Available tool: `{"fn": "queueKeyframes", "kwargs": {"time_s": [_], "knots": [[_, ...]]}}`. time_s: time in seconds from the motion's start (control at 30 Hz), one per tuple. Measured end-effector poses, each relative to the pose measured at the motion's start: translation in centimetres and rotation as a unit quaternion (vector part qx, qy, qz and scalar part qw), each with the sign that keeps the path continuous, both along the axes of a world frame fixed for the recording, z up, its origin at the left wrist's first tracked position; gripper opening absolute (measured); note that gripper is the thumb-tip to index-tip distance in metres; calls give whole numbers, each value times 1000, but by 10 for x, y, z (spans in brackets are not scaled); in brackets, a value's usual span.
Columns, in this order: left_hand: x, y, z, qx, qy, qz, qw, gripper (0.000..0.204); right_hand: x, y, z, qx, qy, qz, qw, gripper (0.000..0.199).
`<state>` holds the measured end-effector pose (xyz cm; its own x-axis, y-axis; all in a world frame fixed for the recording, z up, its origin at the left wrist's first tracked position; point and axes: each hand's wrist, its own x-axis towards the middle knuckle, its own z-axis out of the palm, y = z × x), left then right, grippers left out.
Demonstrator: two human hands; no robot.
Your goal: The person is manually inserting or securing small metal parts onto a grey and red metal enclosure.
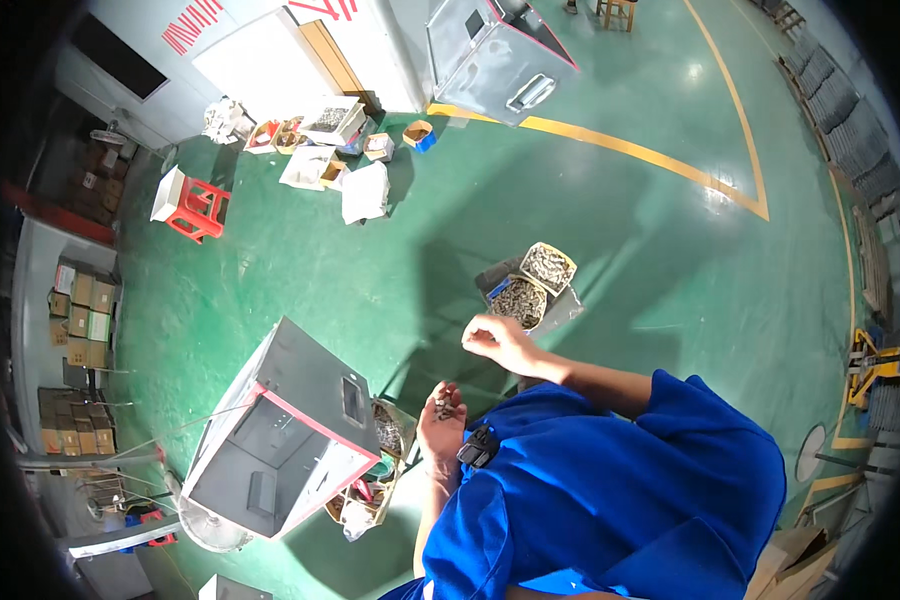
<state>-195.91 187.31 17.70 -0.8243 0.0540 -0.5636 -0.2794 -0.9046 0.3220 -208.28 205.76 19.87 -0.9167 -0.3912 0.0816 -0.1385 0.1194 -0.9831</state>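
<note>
- So the grey metal cabinet (305, 405) is sitting left of both hands, and the left hand is clearly nearer. Its slotted panel is showing on the side toward that hand. Long axis? Fisheye's bending everything, can't tell.
- An open container (407, 428) of small parts is peeking out between the cabinet and the left hand.
- Left hand (438, 430) is lying palm up, cupping some small metal pieces (445, 408), fingers curling loosely around them.
- Right hand (500, 340) is hovering ahead and to the right of the left one, not touching it. Fingers are curling in pretty narrow; can't tell if they're pinching anything.
- Darker-filled tub (544, 312) is standing just beyond the right hand, way nearer to it than the left; a paler-filled tub (572, 276) is sitting right behind.
</note>
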Motion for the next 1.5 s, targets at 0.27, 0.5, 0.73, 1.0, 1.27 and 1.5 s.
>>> {"fn": "queueKeyframes", "kwargs": {"time_s": [0.27,0.5,0.73,1.0,1.27,1.5], "knots": [[-17,16,12,15,32,-44,998,28,-44,49,-3,-98,-92,-81,988,13],[-12,11,19,-55,54,-26,997,26,-74,47,-17,-116,-120,-88,982,12],[-37,-24,48,-92,-1,-12,996,35,-94,-15,-9,-179,-181,-56,965,11],[-62,-83,67,-113,33,-11,993,20,-143,-51,4,-97,-89,-107,986,9],[-87,-110,59,-126,18,-67,990,27,-210,-19,3,-61,-9,-227,972,10],[-140,-104,44,-133,45,-108,984,23,-342,67,-16,-122,27,-428,895,13]]}}
